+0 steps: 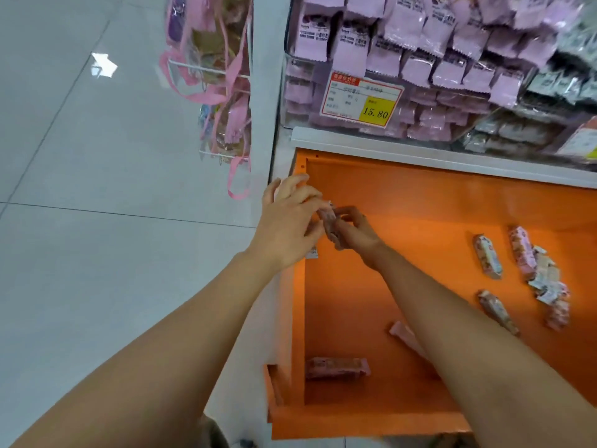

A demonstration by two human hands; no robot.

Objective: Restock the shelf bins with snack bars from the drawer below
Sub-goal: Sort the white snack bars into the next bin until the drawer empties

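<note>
Head view: right hand [352,236] pinched a snack bar [329,221]; left hand [290,227], fingers spread, touched it. Both over the drawer [403,195], far-left corner. Bar's long axis pointed toward the shelf bin [300,92] just ahead.

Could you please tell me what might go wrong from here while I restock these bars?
1. The right hand pinches the held bars while the left hand has its fingers spread beside them. That grip looks loose, so a bar could drop into the orange drawer.
2. The purple packets are already heaped above the front of the clear bin, so adding more there might spill some.
</note>
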